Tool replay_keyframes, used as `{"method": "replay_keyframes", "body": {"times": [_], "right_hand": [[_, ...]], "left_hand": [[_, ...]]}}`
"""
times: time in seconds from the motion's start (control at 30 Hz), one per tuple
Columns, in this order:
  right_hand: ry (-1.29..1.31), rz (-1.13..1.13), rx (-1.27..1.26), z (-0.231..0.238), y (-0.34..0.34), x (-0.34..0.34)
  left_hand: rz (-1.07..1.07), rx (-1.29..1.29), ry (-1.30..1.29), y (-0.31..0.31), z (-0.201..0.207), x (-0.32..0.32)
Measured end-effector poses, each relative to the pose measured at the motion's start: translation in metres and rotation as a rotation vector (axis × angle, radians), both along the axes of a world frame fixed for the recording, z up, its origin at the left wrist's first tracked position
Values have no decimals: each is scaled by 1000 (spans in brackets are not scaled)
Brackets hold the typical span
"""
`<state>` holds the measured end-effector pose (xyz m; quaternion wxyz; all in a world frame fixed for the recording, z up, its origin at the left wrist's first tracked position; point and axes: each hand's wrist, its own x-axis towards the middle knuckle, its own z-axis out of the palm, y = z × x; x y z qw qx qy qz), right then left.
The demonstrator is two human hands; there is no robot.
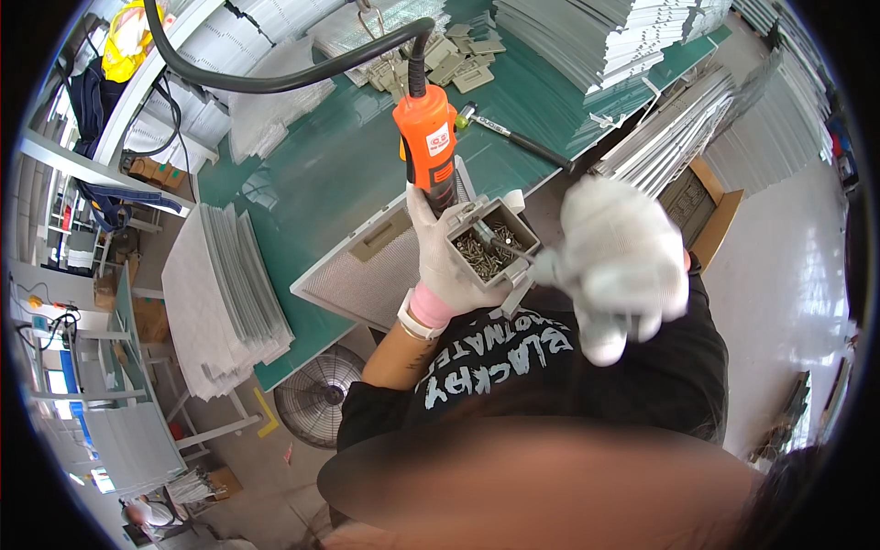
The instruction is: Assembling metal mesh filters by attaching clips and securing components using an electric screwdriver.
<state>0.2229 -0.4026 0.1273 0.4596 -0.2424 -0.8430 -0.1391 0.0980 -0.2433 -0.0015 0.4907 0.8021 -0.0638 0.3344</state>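
Observation:
My left hand (pixel 445 264), in a white glove with a pink cuff, is wrapped round a small grey box (pixel 526 227) full of small screws (pixel 484 257). An orange electric screwdriver (pixel 428 137) hangs on a black cable just beyond the box, close to my left fingers; its lower end is hidden. My gloved right hand (pixel 623 266) is right of the box and smeared by motion. From its closed fingertips a thin metal rod (pixel 511 249) reaches over the screws; the rod's kind is unclear. A framed mesh panel (pixel 353 261) lies under my left hand.
The green table (pixel 307 206) holds stacked white panels (pixel 225 293) at left, more stacks (pixel 596 37) at far right, beige plastic parts (pixel 467 60) and a hammer (pixel 518 137). A floor fan (pixel 325 394) stands below the near edge. An open carton (pixel 706 211) is at right.

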Motion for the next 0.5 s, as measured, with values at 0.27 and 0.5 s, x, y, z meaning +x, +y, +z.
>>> {"method": "replay_keyframes", "body": {"times": [0.27, 0.5], "right_hand": [[662, -577, -331, 40, 13, -19], [896, -333, -306, 33, 15, -20]], "left_hand": [[-68, -104, 26, -8, 11, 1], [-112, -297, 59, -8, -3, -6]]}}
